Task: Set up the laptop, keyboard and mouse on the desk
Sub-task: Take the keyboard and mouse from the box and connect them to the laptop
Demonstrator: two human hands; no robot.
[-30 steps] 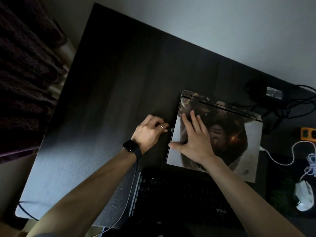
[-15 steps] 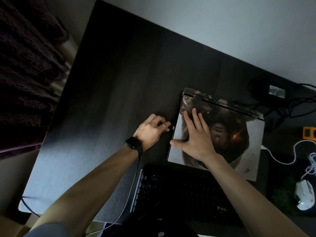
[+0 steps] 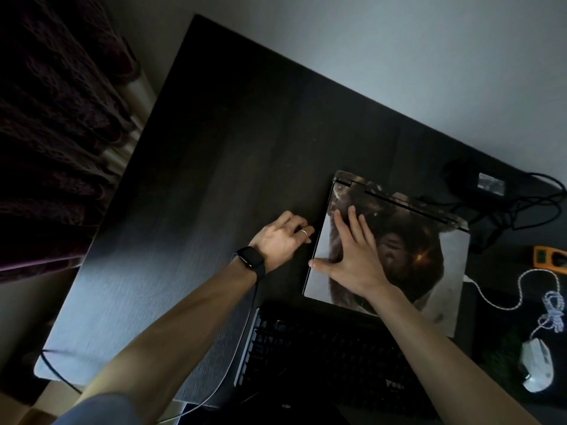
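Since a second ago the left hand (image 3: 280, 240) has closed the small gap to the laptop's (image 3: 445, 265) left edge, and the silver plug tip that showed there is out of sight. My guess is it has gone into a port, so one lead is hooked up. The fingers are curled together against that edge, but I can't tell whether they pinch anything. A grey cable (image 3: 202, 403) trails back from under that wrist. The keyboard (image 3: 322, 357) lies just in front of the laptop. The right hand (image 3: 352, 265) lies flat on the shut lid, fingers spread, bracing it on the counter (image 3: 214, 179). Behind the laptop's right corner sits a charger (image 3: 472, 182) among black leads. The mouse (image 3: 537, 366) is well to the laptop's right, cord bundled. Opening the lid looks like what's left.
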